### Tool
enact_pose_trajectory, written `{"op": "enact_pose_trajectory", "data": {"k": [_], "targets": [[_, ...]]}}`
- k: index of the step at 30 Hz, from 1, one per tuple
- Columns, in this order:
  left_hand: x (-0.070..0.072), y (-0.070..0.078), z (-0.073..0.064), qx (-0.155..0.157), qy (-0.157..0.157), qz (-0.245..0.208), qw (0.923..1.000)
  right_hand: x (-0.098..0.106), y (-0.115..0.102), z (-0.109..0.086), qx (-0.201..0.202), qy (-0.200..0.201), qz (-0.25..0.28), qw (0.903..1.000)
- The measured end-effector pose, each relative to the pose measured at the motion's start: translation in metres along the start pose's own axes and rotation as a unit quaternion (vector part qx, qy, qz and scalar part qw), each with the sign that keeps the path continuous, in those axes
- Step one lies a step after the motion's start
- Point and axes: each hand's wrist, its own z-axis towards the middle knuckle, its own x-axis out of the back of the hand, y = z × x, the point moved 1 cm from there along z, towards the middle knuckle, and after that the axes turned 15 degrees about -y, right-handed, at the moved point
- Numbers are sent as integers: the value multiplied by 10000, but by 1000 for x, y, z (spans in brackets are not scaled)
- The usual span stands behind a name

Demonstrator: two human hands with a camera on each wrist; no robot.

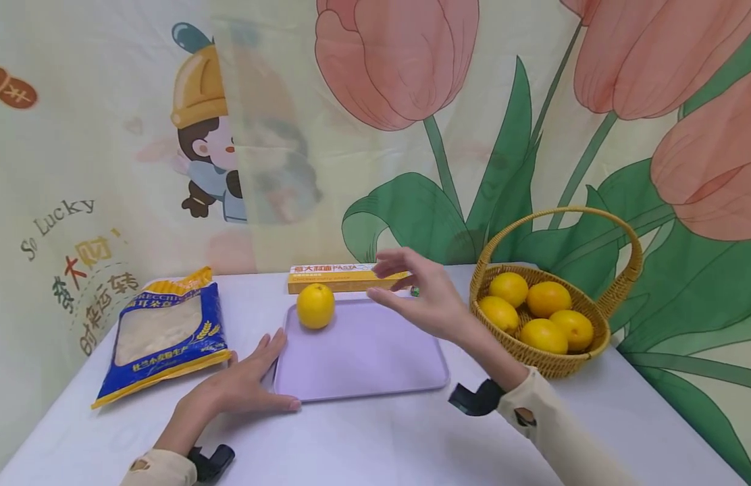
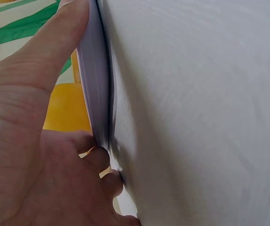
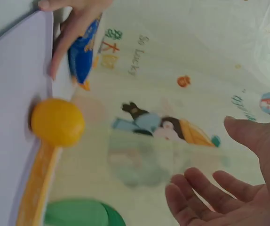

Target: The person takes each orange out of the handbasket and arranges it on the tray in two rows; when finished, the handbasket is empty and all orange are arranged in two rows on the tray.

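“Tulips [image 1: 406, 61] and a cartoon figure [image 1: 208, 135] fill the cloth backdrop [image 1: 272, 74] behind a white tabletop [image 1: 375, 439]. What's on your feed?”

“I have a yellow fruit [image 1: 316, 307] at eleven o'clock on a lilac tray [image 1: 362, 358]. At the tray's eight o'clock is the left hand [image 1: 248, 383], thumb and fingers spread wide, touching the rim. From those fingertips, the fruit lies near, toward two o'clock.”

“And the right hand [image 1: 425, 295]?”

“I see it raised over the tray's one o'clock, thumb wide of its loosely bent fingers. The fruit is below, apart from them, toward their eight o'clock.”

“Farther out?”

“Pasta box [image 1: 327, 280] at twelve, basket [image 1: 548, 366] with five more yellow fruits [image 1: 546, 335] at three, blue bag [image 1: 163, 324] at nine.”

“What can't you make out?”

“Right fingers cover part of the box. My left wrist view cuts off the thumb's tip, and I can't tell what its yellow patch [image 2: 67, 108] is. My right wrist view crops the palm.”
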Motion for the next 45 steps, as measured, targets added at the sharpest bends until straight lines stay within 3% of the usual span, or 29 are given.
{"op": "enact_pose_trajectory", "data": {"k": [8, 15, 22, 27, 35, 45], "targets": [[3, -4, -3, 20, -18, 40, 10000, 66, 8, -68, -844, 264, -824, 9927], [4, -5, -5, 90, -21, 43, 9999, 104, 48, -92, -1584, 57, -1262, 9793], [3, -6, -5, 120, -27, 54, 9999, 137, 102, -95, -2456, -175, -1342, 9599], [3, -6, -3, 41, -10, 59, 10000, 150, 128, -91, -3067, -351, -1242, 9430], [0, -6, -1, 83, -38, -5, 10000, 160, 162, -74, -3978, -824, -1150, 9065], [0, -3, 2, 41, -27, 42, 10000, 160, 186, -56, -4605, -982, -867, 8779]]}}
